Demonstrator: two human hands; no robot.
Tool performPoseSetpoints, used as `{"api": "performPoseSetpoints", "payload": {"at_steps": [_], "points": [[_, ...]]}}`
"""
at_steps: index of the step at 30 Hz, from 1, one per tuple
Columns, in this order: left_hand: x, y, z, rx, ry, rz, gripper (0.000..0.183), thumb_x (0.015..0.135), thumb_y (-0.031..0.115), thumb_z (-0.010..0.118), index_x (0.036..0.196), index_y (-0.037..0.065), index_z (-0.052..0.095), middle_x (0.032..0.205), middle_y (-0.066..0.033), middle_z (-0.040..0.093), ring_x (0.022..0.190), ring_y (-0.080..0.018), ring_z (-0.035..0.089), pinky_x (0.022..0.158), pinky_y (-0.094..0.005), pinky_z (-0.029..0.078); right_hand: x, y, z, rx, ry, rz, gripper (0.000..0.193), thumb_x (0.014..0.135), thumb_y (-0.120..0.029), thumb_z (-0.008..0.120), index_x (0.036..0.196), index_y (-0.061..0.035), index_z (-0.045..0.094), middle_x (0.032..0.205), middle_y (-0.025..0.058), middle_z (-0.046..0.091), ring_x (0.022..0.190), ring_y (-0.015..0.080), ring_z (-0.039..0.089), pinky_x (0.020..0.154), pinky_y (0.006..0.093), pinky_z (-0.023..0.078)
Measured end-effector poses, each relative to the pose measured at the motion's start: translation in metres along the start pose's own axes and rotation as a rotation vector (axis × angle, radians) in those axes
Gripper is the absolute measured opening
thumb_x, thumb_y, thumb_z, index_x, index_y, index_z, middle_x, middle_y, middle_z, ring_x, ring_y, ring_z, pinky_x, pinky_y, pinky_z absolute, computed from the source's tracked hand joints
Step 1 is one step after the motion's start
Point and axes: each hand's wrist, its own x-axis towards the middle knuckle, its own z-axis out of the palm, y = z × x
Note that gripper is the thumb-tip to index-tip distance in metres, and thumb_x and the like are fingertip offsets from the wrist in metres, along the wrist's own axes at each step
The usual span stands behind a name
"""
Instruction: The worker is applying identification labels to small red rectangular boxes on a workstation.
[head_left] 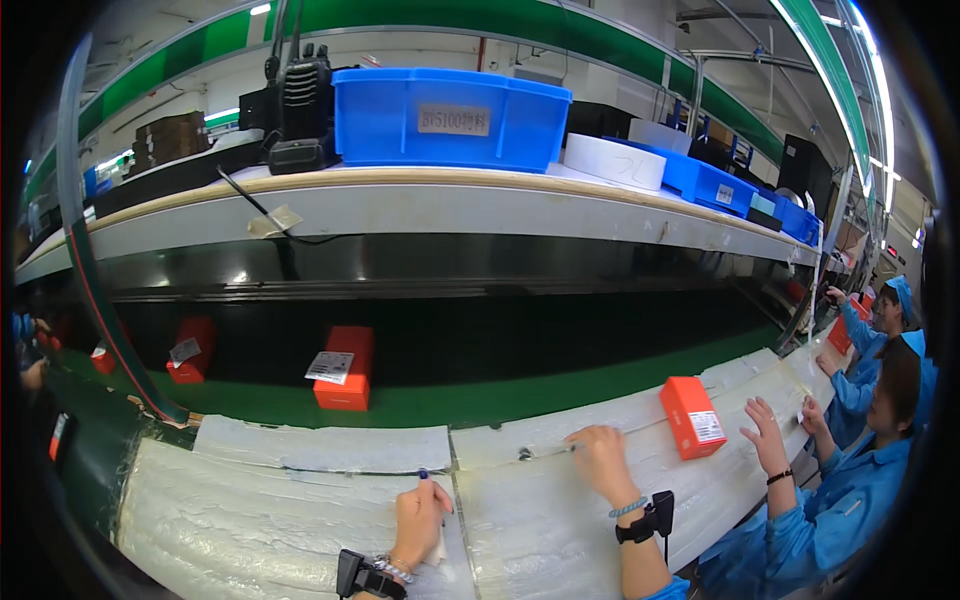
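Observation:
My left hand [416,522] is closed above the pale, film-covered worktop [290,510]. A small dark blue tip shows at its fingers, and something whitish shows beneath the hand; neither can be named. To its right, my right hand [603,465] has its fingers bent together and pointing left. A tiny dark bit shows at those fingertips, too small to make out. Just left of them, a small dark spot [525,454] lies by the seam of the covering. Closest to my right hand is an orange-red box [692,418] with a white label, resting on the worktop.
Beyond the worktop, a green conveyor [480,385] carries several orange-red boxes, including one labelled box [345,368]. A shelf above holds a blue bin [450,120], a two-way radio [304,110] and a white roll [614,162]. Co-workers in blue [830,520] sit at right, hands over the worktop.

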Motion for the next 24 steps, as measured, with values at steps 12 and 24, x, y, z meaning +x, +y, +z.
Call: {"api": "performPoseSetpoints", "payload": {"at_steps": [12, 24], "points": [[0.002, -0.012, -0.001, 0.434, -0.181, 0.179, 0.058, 0.098, 0.034, 0.035, 0.057, 0.000, 0.058, 0.060, -0.0138, 0.058, 0.062, -0.0289, 0.057, 0.066, -0.0383, 0.046, 0.112, -0.171, 0.111, 0.357, -0.196, -0.359, 0.048, 0.082, -0.019, 0.059, 0.127, -0.0091, 0.045, 0.120, 0.0149, 0.046, 0.107, 0.0347, 0.049, 0.089, 0.0466, 0.041], [0.003, -0.001, -0.009, 0.277, 0.030, 0.024, 0.068, 0.098, 0.046, 0.029, 0.054, 0.002, 0.057, 0.046, -0.0130, 0.048, 0.046, -0.0290, 0.052, 0.051, -0.0384, 0.040, 0.167, -0.245, 0.176, -0.049, -0.116, -0.078, 0.066, 0.071, -0.054, 0.060, 0.110, -0.0015, 0.057, 0.107, 0.0149, 0.055, 0.093, 0.0406, 0.054, 0.071, 0.0465, 0.052]]}}
